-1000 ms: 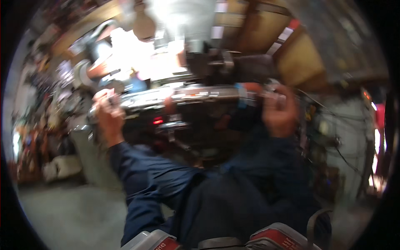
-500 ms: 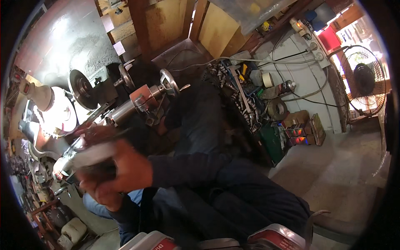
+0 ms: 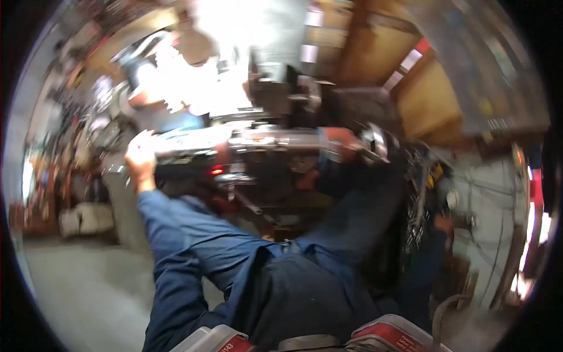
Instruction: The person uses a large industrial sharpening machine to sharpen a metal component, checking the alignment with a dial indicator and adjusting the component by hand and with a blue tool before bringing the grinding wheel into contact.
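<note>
Head-worn fisheye, downward over both hands [image 3: 141,157]

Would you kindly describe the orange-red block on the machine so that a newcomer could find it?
Find the long, shiny metal machine running across the picture. Follow it rightward from the left hand almost to the bright metal wheel at its end. Just left of that wheel sits the orange-red block, its warm colour setting it apart from the silvery metal on either side.
</note>
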The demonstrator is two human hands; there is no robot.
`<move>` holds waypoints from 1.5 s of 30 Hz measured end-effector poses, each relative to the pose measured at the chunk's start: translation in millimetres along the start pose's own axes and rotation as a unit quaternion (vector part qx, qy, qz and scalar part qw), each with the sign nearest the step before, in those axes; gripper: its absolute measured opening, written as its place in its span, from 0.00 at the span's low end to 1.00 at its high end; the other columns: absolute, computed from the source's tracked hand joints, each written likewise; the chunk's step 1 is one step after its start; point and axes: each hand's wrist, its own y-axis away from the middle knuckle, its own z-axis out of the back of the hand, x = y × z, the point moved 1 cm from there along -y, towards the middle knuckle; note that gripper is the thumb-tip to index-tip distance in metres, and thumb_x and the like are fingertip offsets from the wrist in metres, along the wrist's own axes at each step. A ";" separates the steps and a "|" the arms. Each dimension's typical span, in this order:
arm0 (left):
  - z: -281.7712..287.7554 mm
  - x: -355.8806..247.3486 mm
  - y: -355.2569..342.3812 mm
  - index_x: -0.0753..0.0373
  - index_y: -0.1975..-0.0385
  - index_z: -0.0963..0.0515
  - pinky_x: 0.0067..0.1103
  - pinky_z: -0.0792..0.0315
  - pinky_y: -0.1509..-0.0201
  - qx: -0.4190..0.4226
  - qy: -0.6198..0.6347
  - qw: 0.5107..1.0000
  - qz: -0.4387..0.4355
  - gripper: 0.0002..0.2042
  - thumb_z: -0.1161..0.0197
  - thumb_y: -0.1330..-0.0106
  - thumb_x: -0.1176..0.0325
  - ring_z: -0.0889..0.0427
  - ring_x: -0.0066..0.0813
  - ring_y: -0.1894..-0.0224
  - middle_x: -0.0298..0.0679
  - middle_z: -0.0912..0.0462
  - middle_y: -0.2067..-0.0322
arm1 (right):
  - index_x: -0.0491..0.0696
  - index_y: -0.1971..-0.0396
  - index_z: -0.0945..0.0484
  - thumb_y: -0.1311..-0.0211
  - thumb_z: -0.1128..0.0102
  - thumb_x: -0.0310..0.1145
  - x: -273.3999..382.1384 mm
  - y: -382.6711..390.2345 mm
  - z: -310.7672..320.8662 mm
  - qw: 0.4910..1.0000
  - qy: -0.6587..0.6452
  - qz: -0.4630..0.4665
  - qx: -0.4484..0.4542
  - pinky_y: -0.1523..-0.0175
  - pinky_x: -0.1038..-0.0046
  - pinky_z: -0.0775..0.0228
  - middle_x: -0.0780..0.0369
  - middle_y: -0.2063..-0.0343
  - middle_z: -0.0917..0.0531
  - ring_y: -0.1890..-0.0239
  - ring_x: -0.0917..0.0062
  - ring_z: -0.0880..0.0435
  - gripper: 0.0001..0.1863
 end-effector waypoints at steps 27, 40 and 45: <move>-5.2 -14.6 -51.9 0.63 0.54 0.23 0.33 0.28 0.44 0.024 -0.100 0.994 -0.033 0.15 0.41 0.35 0.63 0.22 0.47 0.49 0.48 0.19 0.53 | 0.39 0.52 0.24 0.29 0.55 0.51 341.4 187.5 75.9 0.866 -0.116 0.485 -0.019 0.47 0.60 0.33 0.44 0.54 0.21 0.51 0.51 0.22 0.28; -1.8 -11.1 -56.4 0.62 0.47 0.25 0.29 0.25 0.50 0.053 -0.113 0.992 -0.009 0.19 0.40 0.39 0.66 0.18 0.40 0.53 0.46 0.18 0.53 | 0.36 0.51 0.33 0.25 0.61 0.49 300.9 231.4 7.7 0.838 -0.291 0.435 -0.155 0.52 0.60 0.32 0.44 0.61 0.22 0.59 0.51 0.22 0.27; -0.2 -11.9 -59.4 0.66 0.48 0.25 0.30 0.28 0.44 0.085 -0.084 0.993 0.014 0.18 0.42 0.35 0.62 0.21 0.45 0.48 0.49 0.19 0.53 | 0.34 0.48 0.35 0.25 0.63 0.47 291.9 226.9 -7.3 0.788 -0.333 0.497 -0.147 0.48 0.63 0.34 0.44 0.55 0.26 0.55 0.54 0.23 0.27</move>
